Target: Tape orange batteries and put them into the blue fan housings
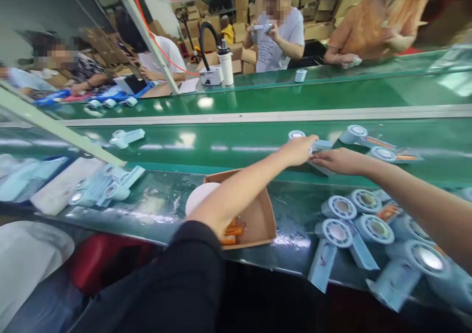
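My left hand (pixel 299 151) is closed around a light-blue handheld housing (pixel 296 134) with a round head and a flat handle, held over the green belt. My right hand (pixel 337 160) meets it from the right, fingers pinched at the handle; the exact contact is hidden by the fingers. To the right on the belt lie two similar housings (pixel 382 153), their handles exposing orange cells. Nearer, below my right forearm, is a pile of several more housings (pixel 337 233). Under my left forearm stands a cardboard box (pixel 258 220) with orange cylindrical cells (pixel 231 234) and a white round object (pixel 199 195).
A pale metal post (pixel 66 126) slants across the left side. More housings (pixel 106 188) lie on the near bench at left, with one (pixel 127 137) on the belt. Several co-workers sit across the line. A white tool with a black hose (pixel 212 76) stands opposite.
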A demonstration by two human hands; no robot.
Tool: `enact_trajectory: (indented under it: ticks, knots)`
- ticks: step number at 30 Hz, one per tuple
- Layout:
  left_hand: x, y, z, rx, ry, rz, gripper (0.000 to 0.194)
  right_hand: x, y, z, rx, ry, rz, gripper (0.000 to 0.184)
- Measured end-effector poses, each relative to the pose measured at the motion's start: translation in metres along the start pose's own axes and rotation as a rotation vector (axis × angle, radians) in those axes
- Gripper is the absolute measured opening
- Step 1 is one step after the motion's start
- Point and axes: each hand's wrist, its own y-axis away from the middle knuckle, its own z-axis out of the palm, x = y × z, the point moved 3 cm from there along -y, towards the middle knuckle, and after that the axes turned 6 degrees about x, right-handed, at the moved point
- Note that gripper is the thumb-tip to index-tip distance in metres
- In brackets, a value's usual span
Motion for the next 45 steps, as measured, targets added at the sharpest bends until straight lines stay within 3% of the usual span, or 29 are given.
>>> enact_trajectory:
  ticks: [3,5,6,9,12,14,17,18,20,21,25,27,30,32,36,40,43,45]
  knots:
    - [-0.023,0.08,-0.029,-0.031,0.07,0.062,0.034,-0.015,0.021,-0.038,-0.078,0.181,0.079,0.018]
    - [-0.048,0.153,-0.042,-0.174,0.115,0.072,0.027,-0.038,0.044,-0.055,-0.023,0.192,0.024,0.021]
    - [-0.06,0.191,-0.048,-0.185,0.084,0.059,0.032,-0.054,0.057,-0.058,-0.023,0.165,-0.02,0.02]
    - [-0.091,0.283,-0.047,-0.144,-0.044,-0.045,0.057,-0.117,0.087,-0.038,-0.138,0.042,-0.167,0.023]
    - [-0.103,0.332,-0.028,-0.025,-0.122,-0.123,0.057,-0.185,0.1,0.012,-0.336,-0.077,-0.257,0.026]
    - [-0.099,0.347,-0.016,0.141,-0.146,-0.104,0.052,-0.222,0.106,0.052,-0.48,-0.144,-0.22,0.029]
    - [-0.087,0.37,-0.008,0.523,-0.165,-0.089,0.053,-0.258,0.127,0.108,-0.78,-0.342,0.018,0.046]
    - [-0.084,0.38,-0.006,0.631,-0.155,-0.122,0.054,-0.268,0.138,0.122,-0.88,-0.426,0.104,0.05]
    - [-0.085,0.4,-0.001,0.735,-0.056,-0.24,0.053,-0.286,0.159,0.141,-1.021,-0.559,0.168,0.043]
    - [-0.088,0.41,0.003,0.749,0.038,-0.318,0.052,-0.295,0.168,0.145,-1.061,-0.586,0.114,0.037]
    - [-0.107,0.44,0.022,0.732,0.543,-0.618,0.062,-0.319,0.172,0.147,-1.214,-0.427,-0.366,0.024]
    - [-0.111,0.448,0.029,0.744,0.672,-0.712,0.069,-0.315,0.147,0.152,-1.129,-0.265,-0.434,0.016]
    - [-0.11,0.452,0.039,0.772,0.724,-0.779,0.072,-0.294,0.09,0.17,-0.715,0.043,-0.293,0.026]
    - [-0.107,0.452,0.046,0.767,0.715,-0.774,0.07,-0.28,0.065,0.186,-0.582,0.208,-0.204,0.035]
    - [-0.101,0.451,0.057,0.781,0.565,-0.686,0.056,-0.271,0.056,0.202,-0.572,0.215,-0.171,0.039]
    - [-0.094,0.449,0.057,0.733,0.371,-0.56,0.047,-0.268,0.067,0.181,-0.598,0.016,-0.085,0.045]
    - [-0.085,0.445,0.048,0.73,0.183,-0.44,0.044,-0.261,0.078,0.163,-0.669,0.04,-0.084,0.028]
    - [-0.076,0.441,0.041,0.734,0.067,-0.357,0.04,-0.256,0.086,0.151,-0.593,0.026,-0.072,0.019]
